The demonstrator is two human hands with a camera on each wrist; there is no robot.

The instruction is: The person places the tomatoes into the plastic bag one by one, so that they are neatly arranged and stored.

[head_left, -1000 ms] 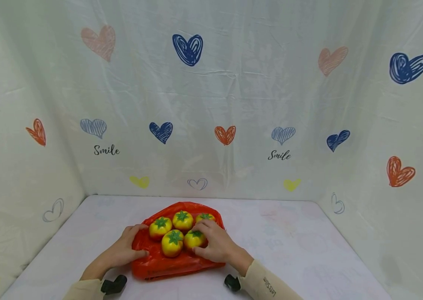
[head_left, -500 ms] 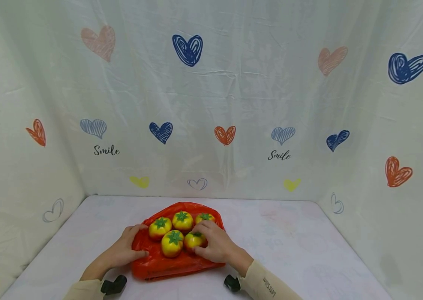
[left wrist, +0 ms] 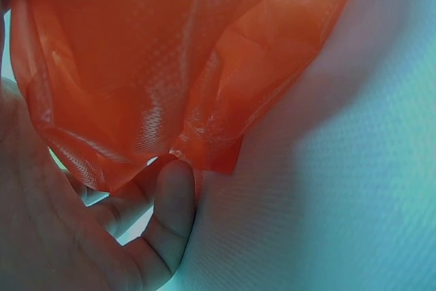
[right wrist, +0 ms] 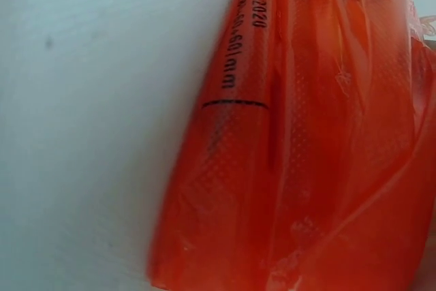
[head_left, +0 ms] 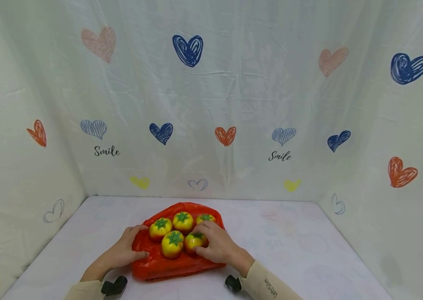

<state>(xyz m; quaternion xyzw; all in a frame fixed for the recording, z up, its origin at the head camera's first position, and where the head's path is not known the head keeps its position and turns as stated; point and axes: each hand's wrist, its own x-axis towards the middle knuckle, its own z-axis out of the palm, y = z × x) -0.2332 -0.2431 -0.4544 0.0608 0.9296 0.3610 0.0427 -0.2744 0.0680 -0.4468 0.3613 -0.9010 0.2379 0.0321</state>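
Observation:
A red plastic bag (head_left: 155, 266) lies spread on the table. On it sit several yellow-and-red persimmons with green star-shaped leaves, among them a front-middle persimmon (head_left: 172, 250). My left hand (head_left: 120, 249) is at the bag's left edge, and in the left wrist view the thumb (left wrist: 176, 192) and a finger pinch the plastic. My right hand (head_left: 216, 243) curls over the front-right persimmon (head_left: 192, 245), thumb at its near side and fingers at its far side. Those fingers partly cover the back-right persimmon (head_left: 205, 217). Only bag plastic (right wrist: 327, 134) and table fill most of the right wrist view.
The white table (head_left: 279, 241) reaches back to a pale curtain (head_left: 249, 104) printed with hearts and "Smile", which also hangs at both sides. A dark wrist camera (head_left: 114, 286) is on the left wrist, another dark wrist camera (head_left: 232, 283) on the right.

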